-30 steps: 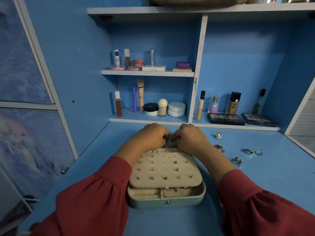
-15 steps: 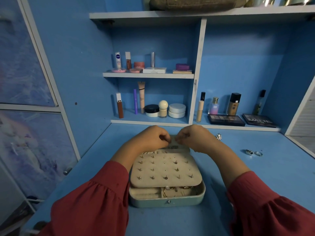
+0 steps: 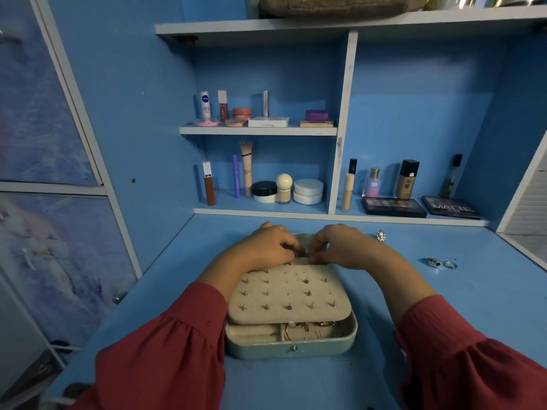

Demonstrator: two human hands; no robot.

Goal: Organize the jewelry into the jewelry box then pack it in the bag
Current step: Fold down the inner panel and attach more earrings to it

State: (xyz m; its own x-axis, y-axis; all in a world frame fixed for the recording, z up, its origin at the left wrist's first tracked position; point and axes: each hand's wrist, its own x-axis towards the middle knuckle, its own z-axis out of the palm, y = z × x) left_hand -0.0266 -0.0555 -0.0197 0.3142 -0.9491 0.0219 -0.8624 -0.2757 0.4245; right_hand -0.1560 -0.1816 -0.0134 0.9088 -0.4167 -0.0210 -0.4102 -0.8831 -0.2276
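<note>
**Q:** What has changed since the earlier frames?

**A:** Both hands have lifted slightly off the far edge of the jewelry box (image 3: 291,341) and drawn apart a little. The rings lying close to the right forearm a second ago are no longer visible.

**Q:** State of each grip, left to right?

**A:** Left hand (image 3: 266,247): fingers curled, tips pinched together at the far edge of the earring panel (image 3: 288,294). Right hand (image 3: 340,247): fingers likewise curled and pinching, tips facing the left hand's. Something small appears to be held between them; what it is cannot be told.

**Q:** Where is the remaining jewelry?

**A:** A silver charm (image 3: 381,235) lies just right of the right hand; two rings (image 3: 442,263) lie well to the right of the grip, on the blue table (image 3: 444,306). Gold pieces sit in the open tray nearer the person than the grip.

**Q:** Failure risks?

**A:** A small piece may slip from the pinch and drop behind the panel. The right sleeve (image 3: 458,365) could sweep loose rings away.
</note>
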